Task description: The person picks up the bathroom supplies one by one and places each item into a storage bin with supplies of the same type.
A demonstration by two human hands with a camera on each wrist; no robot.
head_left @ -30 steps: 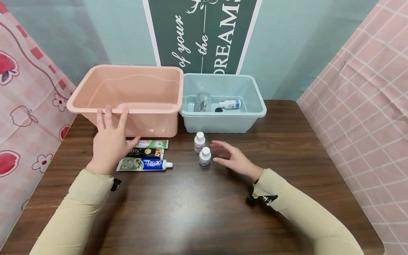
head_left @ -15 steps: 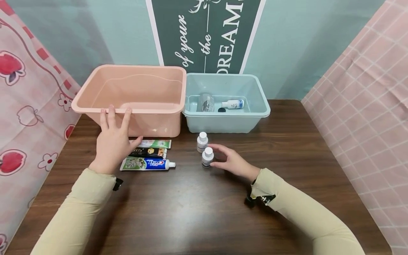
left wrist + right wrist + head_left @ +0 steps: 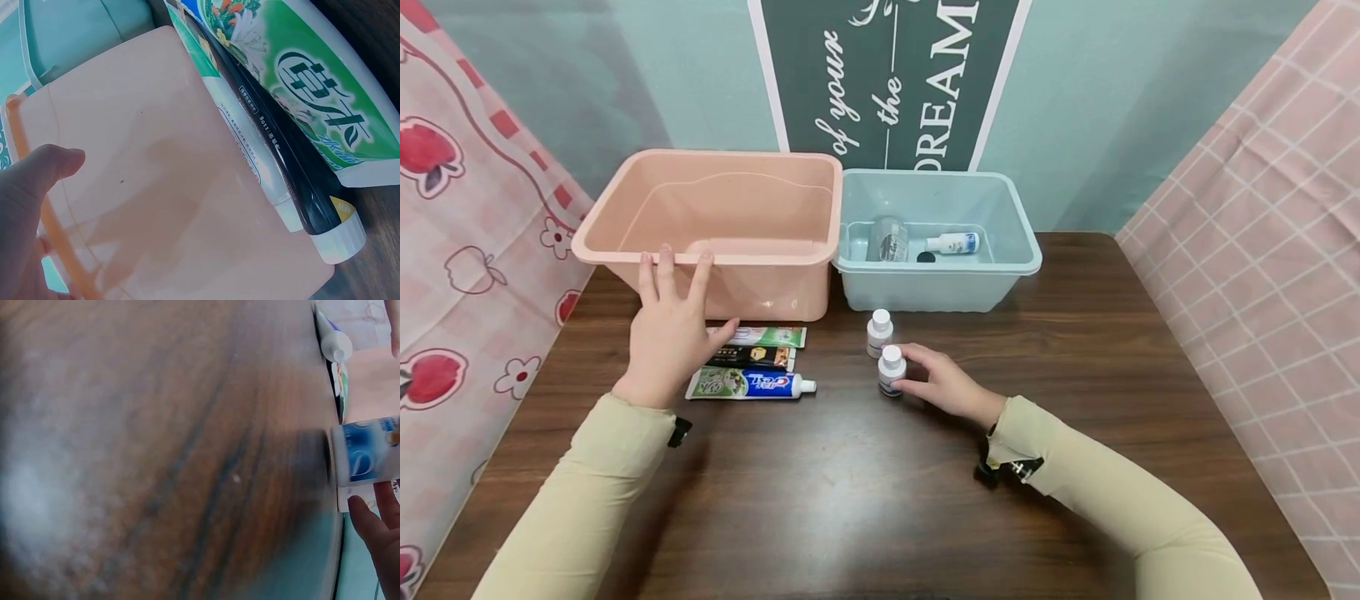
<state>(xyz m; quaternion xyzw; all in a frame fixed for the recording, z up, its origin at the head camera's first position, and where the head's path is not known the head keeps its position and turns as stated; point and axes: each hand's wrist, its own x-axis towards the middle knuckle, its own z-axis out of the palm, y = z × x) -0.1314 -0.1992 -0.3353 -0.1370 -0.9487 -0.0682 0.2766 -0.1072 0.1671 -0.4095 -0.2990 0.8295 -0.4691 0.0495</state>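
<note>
My right hand (image 3: 951,387) pinches the nearer small white capped bottle (image 3: 892,372) between thumb and fingers. The bottle stands upright on the table, and its blue label (image 3: 365,453) shows in the right wrist view. Just behind it stands a second white bottle (image 3: 880,335). My left hand (image 3: 666,346) rests its straight fingers on the front rim of the pink bin (image 3: 767,260), thumb held out sideways. Below that hand lie three toothpaste tubes: a blue-and-green one (image 3: 748,385), a black one (image 3: 752,357) and a green-and-white one (image 3: 775,337).
Right of the pink bin stands a light blue bin (image 3: 932,292). Inside it are a clear container (image 3: 889,240), a white bottle with a blue label (image 3: 958,242) and a small black round piece (image 3: 926,257). Fabric sheets hang at both sides of the wooden table (image 3: 842,508).
My right hand has moved left to the nearer white bottle and closed its thumb and fingers on it. The left hand stays on the pink rim. The whole view has shifted slightly.
</note>
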